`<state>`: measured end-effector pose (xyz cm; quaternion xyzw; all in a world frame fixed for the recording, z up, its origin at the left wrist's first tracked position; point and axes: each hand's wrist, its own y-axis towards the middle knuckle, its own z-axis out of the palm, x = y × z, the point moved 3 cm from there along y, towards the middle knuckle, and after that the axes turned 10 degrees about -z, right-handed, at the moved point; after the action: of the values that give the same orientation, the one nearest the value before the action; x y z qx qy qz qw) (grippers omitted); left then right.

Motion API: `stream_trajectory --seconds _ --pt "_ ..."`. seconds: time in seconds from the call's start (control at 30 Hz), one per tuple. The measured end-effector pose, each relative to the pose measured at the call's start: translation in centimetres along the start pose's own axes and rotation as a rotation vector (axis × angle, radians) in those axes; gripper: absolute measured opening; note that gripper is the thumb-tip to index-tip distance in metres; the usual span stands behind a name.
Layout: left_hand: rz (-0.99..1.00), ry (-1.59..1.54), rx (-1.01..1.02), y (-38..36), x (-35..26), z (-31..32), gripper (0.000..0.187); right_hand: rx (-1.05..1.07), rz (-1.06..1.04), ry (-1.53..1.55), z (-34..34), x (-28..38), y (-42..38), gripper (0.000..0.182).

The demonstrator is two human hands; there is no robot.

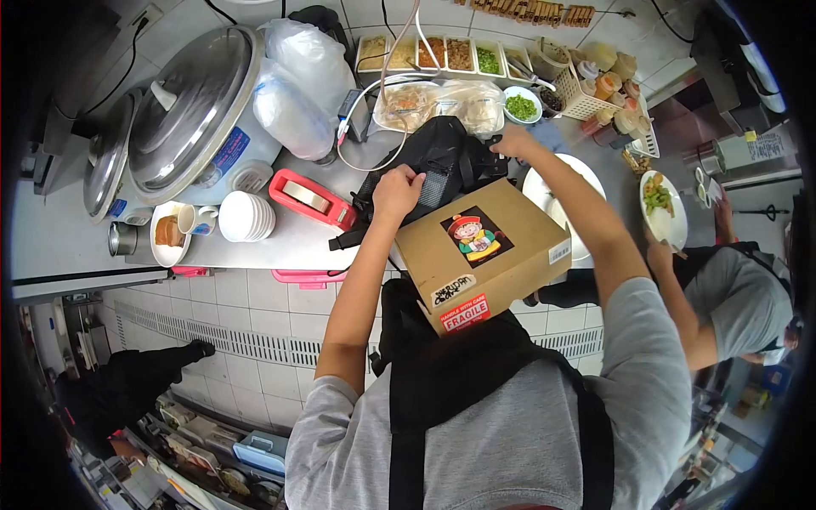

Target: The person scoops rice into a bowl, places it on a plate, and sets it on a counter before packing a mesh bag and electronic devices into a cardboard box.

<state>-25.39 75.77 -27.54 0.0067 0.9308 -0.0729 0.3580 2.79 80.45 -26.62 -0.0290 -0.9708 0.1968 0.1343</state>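
A black bag point(442, 161) with mesh and straps lies on the steel counter. My left hand point(397, 192) is at its left edge, fingers curled in on the bag's fabric. At the bag's right end my right hand point(512, 143) has its fingers closed on a black part of it. Against my front, below the bag, rests a brown cardboard box point(510, 246) with a cartoon sticker and a red FRAGILE label. A white plate point(565, 191) is partly hidden behind my right forearm.
Large lidded pots point(191, 106), stacked white bowls point(246, 216) and a red-pink dispenser point(312, 199) stand left. Ingredient trays point(442, 56) and a bottle basket point(586, 98) line the back. At right a person holds a plate of food point(663, 208); another person is lower left.
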Motion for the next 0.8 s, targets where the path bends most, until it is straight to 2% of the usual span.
stream_trajectory --seconds 0.03,0.1,0.13,0.2,0.27,0.33,0.37,0.4,0.43,0.5,0.53,0.57,0.6,0.63,0.67,0.73,0.77,0.8 --pt "-0.010 0.005 0.023 -0.2 -0.2 0.1 0.026 0.000 0.003 -0.002 0.7 -0.5 0.6 0.038" --pt "-0.006 -0.004 0.003 -0.2 -0.4 0.1 0.026 0.133 0.313 0.362 3.1 -2.2 1.6 0.044" --pt "-0.002 -0.010 -0.018 -0.4 -0.3 0.0 0.025 0.141 0.317 0.364 4.1 -3.0 2.3 0.044" --pt "0.085 -0.091 -0.126 -0.7 -0.4 -0.5 0.022 0.135 0.287 0.594 6.3 -4.4 3.0 0.047" --pt "0.180 -0.060 -0.236 -1.6 -1.0 -1.6 0.019 0.132 0.283 0.573 4.0 -3.2 1.2 0.046" --pt "0.315 -0.010 -0.075 -3.6 -2.5 -3.5 0.025 0.204 0.222 0.302 1.7 -2.5 -0.5 0.041" --pt "0.406 0.037 0.096 -4.9 -2.9 -4.4 0.033 0.211 0.236 0.316 2.4 -3.6 -1.5 0.041" --pt "0.501 0.083 0.262 -6.4 -2.9 -5.1 0.042 -0.142 0.000 0.138 1.5 -4.7 -2.5 0.037" --pt "0.509 0.087 0.274 -7.6 -2.3 -5.9 0.042 -0.492 -0.236 -0.052 0.7 -5.4 -3.9 0.032" --pt "0.479 0.195 0.426 -10.5 -1.0 -6.7 0.060 -0.093 -0.174 0.114 -2.0 -6.2 -8.7 0.027" --pt "0.481 0.201 0.429 -11.7 -1.1 -7.1 0.060 0.001 -0.063 0.313 -2.2 -7.2 -11.1 0.025" --pt "0.441 0.138 0.433 -12.7 -1.2 -7.6 0.070 0.096 0.050 0.514 -2.2 -7.5 -13.7 0.022" --pt "0.402 0.074 0.435 -13.4 -1.2 -8.0 0.082 0.230 0.105 0.485 -3.1 -6.3 -16.7 0.020" --pt "0.488 0.117 0.314 -13.9 -1.6 -7.8 0.093 0.380 0.085 0.449 -2.4 -6.6 -18.3 0.021" --pt "0.490 0.123 0.321 -14.1 -1.0 -6.8 0.093 0.482 0.175 0.440 -1.9 -6.1 -19.5 0.025" --pt "0.784 -0.086 0.169 -14.7 -0.3 -5.4 0.086 0.521 0.084 0.567 -0.1 -6.0 -20.9 0.029" --pt "0.830 -0.083 0.182 -13.9 0.3 -5.0 0.079 0.456 0.004 0.728 1.9 -7.4 -20.5 0.033" --pt "0.664 -0.271 0.151 -12.7 2.8 -3.9 0.071 0.266 -0.106 0.928 2.3 -7.6 -20.8 0.033"
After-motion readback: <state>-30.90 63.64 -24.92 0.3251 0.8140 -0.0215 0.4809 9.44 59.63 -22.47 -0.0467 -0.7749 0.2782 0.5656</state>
